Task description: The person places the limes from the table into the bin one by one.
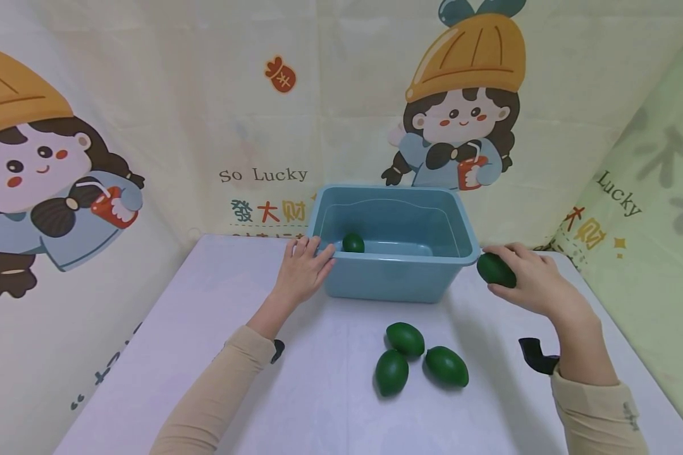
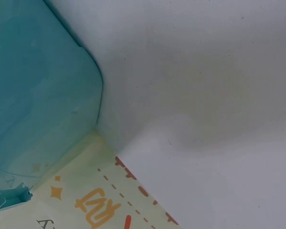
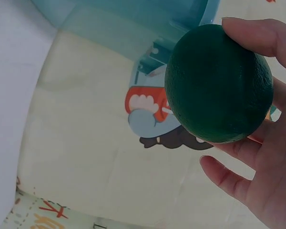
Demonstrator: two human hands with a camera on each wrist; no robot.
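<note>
In the head view my right hand [image 1: 532,278] grips a dark green lime [image 1: 496,270] above the table, just off the right end of a blue plastic bin [image 1: 387,278]. The right wrist view shows this lime [image 3: 217,86] between the thumb and fingers, with the little finger apart from it. My left hand [image 1: 301,272] rests at the bin's front left corner, fingers fairly straight and touching the rim. Inside the bin, near its left side, lies another lime [image 1: 353,242]. The left wrist view shows the bin wall [image 2: 38,86] but no hand.
Three limes lie close together on the white table [image 1: 296,392] in front of the bin: a rear one [image 1: 405,339], a left one [image 1: 391,373] and a right one [image 1: 446,366]. A printed cloth backdrop [image 1: 353,126] stands right behind the bin.
</note>
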